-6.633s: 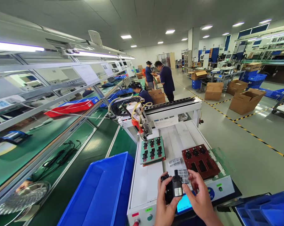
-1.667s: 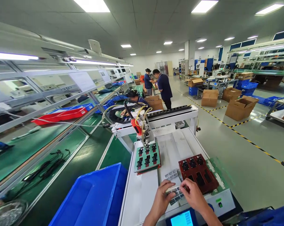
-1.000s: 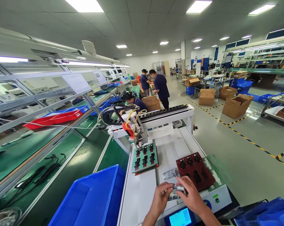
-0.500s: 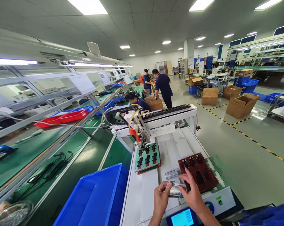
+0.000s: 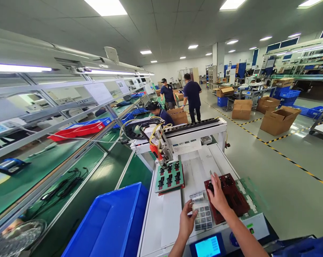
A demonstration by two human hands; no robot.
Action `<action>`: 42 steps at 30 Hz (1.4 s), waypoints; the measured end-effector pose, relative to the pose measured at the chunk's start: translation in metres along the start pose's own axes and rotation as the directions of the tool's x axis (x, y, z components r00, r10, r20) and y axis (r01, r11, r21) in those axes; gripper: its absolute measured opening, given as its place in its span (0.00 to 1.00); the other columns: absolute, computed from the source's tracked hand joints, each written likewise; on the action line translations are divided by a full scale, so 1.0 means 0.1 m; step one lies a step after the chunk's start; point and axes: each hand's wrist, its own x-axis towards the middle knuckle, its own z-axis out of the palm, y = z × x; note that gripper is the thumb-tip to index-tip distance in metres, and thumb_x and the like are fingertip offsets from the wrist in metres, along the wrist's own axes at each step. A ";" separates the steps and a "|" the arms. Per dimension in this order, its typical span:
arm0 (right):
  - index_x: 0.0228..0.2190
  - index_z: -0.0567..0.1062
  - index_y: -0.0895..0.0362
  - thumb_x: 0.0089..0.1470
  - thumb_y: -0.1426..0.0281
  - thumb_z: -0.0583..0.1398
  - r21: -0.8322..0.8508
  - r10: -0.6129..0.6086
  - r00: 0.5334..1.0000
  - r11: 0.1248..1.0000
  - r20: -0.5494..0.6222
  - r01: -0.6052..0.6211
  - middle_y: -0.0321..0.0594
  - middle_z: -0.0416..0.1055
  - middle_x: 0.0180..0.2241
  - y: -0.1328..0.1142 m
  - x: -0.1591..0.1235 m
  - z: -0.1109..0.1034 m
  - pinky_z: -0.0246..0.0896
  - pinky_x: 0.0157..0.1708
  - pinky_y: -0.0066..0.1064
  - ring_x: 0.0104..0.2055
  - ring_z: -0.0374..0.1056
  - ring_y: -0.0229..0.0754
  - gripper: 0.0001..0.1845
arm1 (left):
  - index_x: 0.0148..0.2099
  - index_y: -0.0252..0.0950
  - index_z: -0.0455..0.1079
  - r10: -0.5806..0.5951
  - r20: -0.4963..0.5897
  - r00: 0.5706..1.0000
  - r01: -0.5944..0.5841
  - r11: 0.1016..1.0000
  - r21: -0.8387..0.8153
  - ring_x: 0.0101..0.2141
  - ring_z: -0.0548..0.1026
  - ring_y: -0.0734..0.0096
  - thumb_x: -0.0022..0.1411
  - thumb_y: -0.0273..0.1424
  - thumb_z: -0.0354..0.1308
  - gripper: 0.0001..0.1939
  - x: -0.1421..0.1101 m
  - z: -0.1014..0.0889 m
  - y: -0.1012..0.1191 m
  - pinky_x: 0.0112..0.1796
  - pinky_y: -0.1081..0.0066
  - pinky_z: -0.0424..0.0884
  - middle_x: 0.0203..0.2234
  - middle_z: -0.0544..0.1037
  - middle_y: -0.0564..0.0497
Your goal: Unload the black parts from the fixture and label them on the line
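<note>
My left hand [image 5: 187, 218] pinches the left edge of a sheet of square grey labels [image 5: 203, 217], which lies over the white machine bed. Just behind it rests a smaller, curled piece of label sheet [image 5: 196, 196]. My right hand [image 5: 218, 195] is raised over the dark red fixture [image 5: 237, 205], with a small, pale label-like piece [image 5: 211, 173] at its fingertips. Black parts sit in the far row of that fixture, partly hidden by my right hand. Under the machine's head [image 5: 163, 157] stands a green fixture [image 5: 170, 177] with several black parts.
A blue bin [image 5: 107, 217] stands left of the machine. At the front is a lit screen [image 5: 207, 247]. The gantry beam [image 5: 195, 127] spans the back. Beyond it, one person [image 5: 161, 113] sits and two others [image 5: 192, 94] stand near cardboard boxes.
My right hand has left the label sheet and moved up over the red fixture with a small piece. The sheet in my left hand now lies flatter, showing its grid.
</note>
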 end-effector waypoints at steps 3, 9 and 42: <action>0.75 0.50 0.36 0.70 0.74 0.51 0.011 0.006 1.000 1.000 0.025 -0.006 0.44 0.40 0.79 0.18 0.21 -0.08 0.75 0.61 0.57 0.71 0.64 0.56 0.39 | 0.62 0.35 0.75 0.033 -0.058 0.998 -0.030 0.998 0.047 0.65 0.70 0.33 0.47 0.47 0.74 0.42 -0.07 0.00 -0.03 0.56 0.45 0.73 0.64 0.75 0.29; 0.75 0.49 0.38 0.71 0.66 0.58 0.193 0.047 0.996 0.981 -0.073 -0.032 0.47 0.43 0.79 -0.47 0.36 -0.16 0.77 0.59 0.47 0.72 0.63 0.53 0.39 | 0.56 0.38 0.80 0.104 0.107 0.989 -0.087 0.984 -0.152 0.53 0.81 0.44 0.61 0.51 0.70 0.29 -0.22 0.00 0.37 0.50 0.51 0.78 0.56 0.82 0.34; 0.75 0.43 0.39 0.66 0.68 0.62 0.373 0.211 0.969 0.895 0.129 -0.245 0.53 0.62 0.67 -1.67 -0.36 -0.43 0.80 0.49 0.41 0.66 0.67 0.53 0.47 | 0.54 0.44 0.75 0.214 0.158 0.964 -0.108 0.859 -0.500 0.63 0.74 0.40 0.51 0.32 0.78 0.29 -0.67 -0.08 1.27 0.57 0.53 0.76 0.63 0.73 0.40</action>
